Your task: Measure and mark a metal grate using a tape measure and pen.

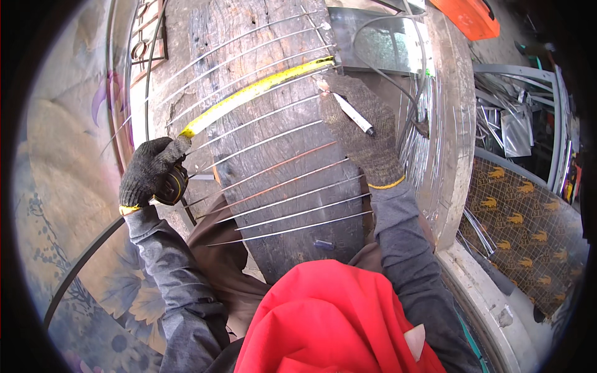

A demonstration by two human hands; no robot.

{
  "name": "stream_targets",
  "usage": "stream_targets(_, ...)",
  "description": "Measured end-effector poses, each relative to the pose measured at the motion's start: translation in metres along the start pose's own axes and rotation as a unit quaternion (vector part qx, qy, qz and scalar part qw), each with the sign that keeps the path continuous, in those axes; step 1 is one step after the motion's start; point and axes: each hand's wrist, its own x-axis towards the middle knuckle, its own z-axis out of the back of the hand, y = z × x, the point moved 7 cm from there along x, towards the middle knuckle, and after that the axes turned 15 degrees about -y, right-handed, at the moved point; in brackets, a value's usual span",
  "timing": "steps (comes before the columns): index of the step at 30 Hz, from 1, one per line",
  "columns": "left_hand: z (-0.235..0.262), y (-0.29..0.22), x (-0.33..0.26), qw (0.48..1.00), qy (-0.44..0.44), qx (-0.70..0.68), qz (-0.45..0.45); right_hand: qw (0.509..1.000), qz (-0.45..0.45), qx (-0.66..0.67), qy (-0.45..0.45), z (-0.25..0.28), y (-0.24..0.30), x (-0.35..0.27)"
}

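- The left hand [149, 171], in a black glove, curls its fingers tight around a tape measure case [173, 184].
- Thin metal rods [280, 186] lie side by side across an old wooden board [273, 105].
- The yellow tape [255, 90] runs over the board to the right hand [357, 133].
- That hand presses down flat, with a white marker [353, 114] pinched in its fingers.

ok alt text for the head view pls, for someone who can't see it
Two gloved hands stretch a yellow tape measure across thin metal rods on a worn wooden plank: the left hand holds its case, the right hand pins its end while holding a marker.
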Motion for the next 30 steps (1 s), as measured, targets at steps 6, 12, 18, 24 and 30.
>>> stream_targets(6, 0.009, -0.001, 0.003, 0.995, -0.074, 0.069, 0.017, 1.000, -0.009, 0.001, 0.005, 0.000, 0.000, 0.000)
stream_targets(12, 0.009, -0.014, -0.002, 0.997, -0.073, 0.005, -0.035, 1.000, -0.020, 0.010, 0.004, -0.001, -0.003, -0.003)
stream_targets(18, 0.005, -0.010, -0.004, 0.996, -0.075, -0.015, -0.043, 1.000, -0.024, -0.005, -0.004, -0.001, -0.005, -0.002)
stream_targets(24, 0.006, 0.003, 0.002, 0.995, -0.052, -0.055, -0.072, 1.000, 0.005, -0.023, -0.001, -0.003, -0.001, -0.002)
stream_targets(30, 0.004, -0.005, -0.004, 0.994, -0.026, -0.084, -0.064, 1.000, -0.021, 0.006, 0.003, -0.001, -0.005, -0.005)
